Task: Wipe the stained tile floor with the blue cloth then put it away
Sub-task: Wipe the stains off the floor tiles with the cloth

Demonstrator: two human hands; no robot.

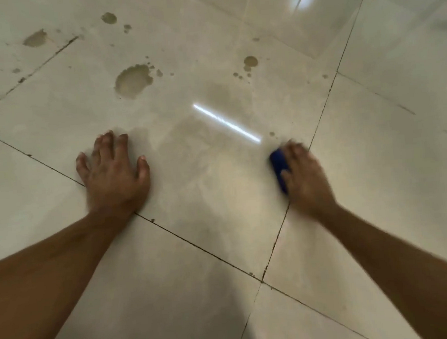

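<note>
The surface is a glossy, pale beige tile floor (220, 222) of large square tiles divided by thin dark grout lines (201, 247); the grout is chipped and speckled in places. Two bare forearms extend from the near edge of the view. The left hand (113, 174) lies flat, palm down, fingers spread and straight, pressing on the tile beside a grout line and holding nothing. The right hand (303, 174) is motion-blurred; it rests on the blue cloth (279, 169), a small folded dark-blue pad lying on the floor just beside a grout line, with the fingers bent over its top. Between the hands the tile shows a faint dull smear. Farther out lie brown dried stains (133, 81): one large blotch, several smaller spots (249, 61) and scattered droplets. A bright linear light reflection (225, 122) crosses the central tile.
</note>
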